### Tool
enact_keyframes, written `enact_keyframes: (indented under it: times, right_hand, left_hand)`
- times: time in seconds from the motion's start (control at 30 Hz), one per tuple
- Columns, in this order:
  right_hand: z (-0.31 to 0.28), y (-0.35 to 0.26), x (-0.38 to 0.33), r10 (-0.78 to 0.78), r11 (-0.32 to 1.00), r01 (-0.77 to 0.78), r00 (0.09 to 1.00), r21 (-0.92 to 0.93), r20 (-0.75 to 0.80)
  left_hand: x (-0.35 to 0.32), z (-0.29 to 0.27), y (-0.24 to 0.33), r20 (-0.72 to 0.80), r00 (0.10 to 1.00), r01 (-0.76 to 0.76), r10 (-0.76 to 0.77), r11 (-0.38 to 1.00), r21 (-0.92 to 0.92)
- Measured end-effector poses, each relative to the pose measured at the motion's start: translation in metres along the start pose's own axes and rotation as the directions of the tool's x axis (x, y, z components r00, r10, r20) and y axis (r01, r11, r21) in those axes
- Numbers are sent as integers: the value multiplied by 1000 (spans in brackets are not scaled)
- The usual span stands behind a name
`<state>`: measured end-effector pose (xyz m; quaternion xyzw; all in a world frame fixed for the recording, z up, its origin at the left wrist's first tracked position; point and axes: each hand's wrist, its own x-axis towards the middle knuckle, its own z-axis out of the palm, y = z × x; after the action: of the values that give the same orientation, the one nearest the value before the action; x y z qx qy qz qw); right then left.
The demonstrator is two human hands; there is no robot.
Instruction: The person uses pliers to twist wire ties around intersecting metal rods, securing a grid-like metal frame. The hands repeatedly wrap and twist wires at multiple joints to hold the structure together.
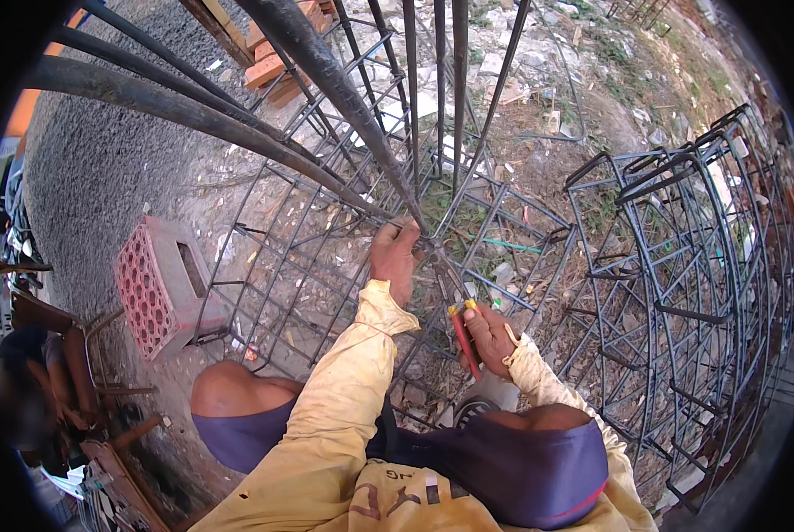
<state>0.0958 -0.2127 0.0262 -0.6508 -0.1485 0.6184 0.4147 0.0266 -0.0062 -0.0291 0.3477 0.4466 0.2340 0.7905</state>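
The left hand [393, 257] is closed around a joint of the rebar cage [326, 248], fingers curled over the spot where a long bar [344, 97] crosses a stirrup. It grips just at the crossing, thumb side toward the person.

The right hand [490, 337] is clenched on the red handles of a pair of pincers [461, 332]. The handles run from the palm up and to the left, with yellow tips showing near the thumb. The tool's long axis points toward the left hand, and its dark head appears to reach the same joint just right of the left fingers; the jaws themselves are too small and too tangled among the bars to tell whether they bite anything.

So the joint lies ahead of both hands, up and slightly left of the right one. The left hand is already on it; the right hand sits nearer the body and meets it only through the tool.

The long bars run away from the person toward the top of the view, with the stirrups lying across them. A second cage [681, 266] stands at the right, well apart. A red perforated block [153, 288] lies on the ground to the left, beside the gravel [96, 168]. The person's knees, in dark shorts, frame the lower edge.
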Motion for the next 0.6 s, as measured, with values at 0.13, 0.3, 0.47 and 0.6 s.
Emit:
enact_keyframes:
  times: [0.13,0.3,0.47,0.6]
  right_hand:
    - [-13,21,9,-39,506,-449,841,736,540]
    - [-27,26,16,118,674,-386,898,630,425]
    - [-41,32,25,52,529,-577,754,623,655]
    - [-30,29,20,148,608,-441,880,660,452]
  left_hand:
    - [3,0,0,2,1000,-9,9,999,47]
    - [-19,9,-12,-123,990,-90,75,989,-121]
    - [-67,25,-49,143,969,240,-202,907,-347]
    - [-59,39,-47,283,932,186,-227,969,164]
